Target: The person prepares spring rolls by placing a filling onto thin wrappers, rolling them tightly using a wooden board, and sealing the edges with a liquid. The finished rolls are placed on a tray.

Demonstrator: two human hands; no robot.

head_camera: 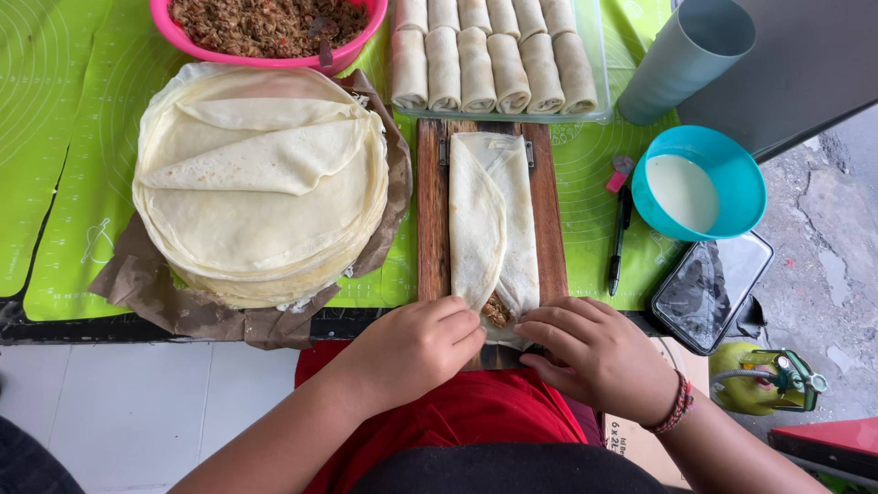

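Observation:
A thin pale wrapper (494, 220) lies lengthwise on a wooden board (430, 210), its two sides folded in over brown filling (497, 311) that peeks out at the near end. My left hand (416, 352) presses the wrapper's near left corner with curled fingers. My right hand (594, 352), with a braided band at the wrist, pinches the near right edge beside the filling. A tall stack of round wrappers (265, 192) sits on brown paper to the left of the board.
A pink bowl of minced filling (265, 27) stands at the back. A clear tray (594, 55) holds several finished rolls. To the right are a teal bowl of white liquid (700, 187), a grey cup (686, 55), a pen (620, 242) and a phone (709, 288).

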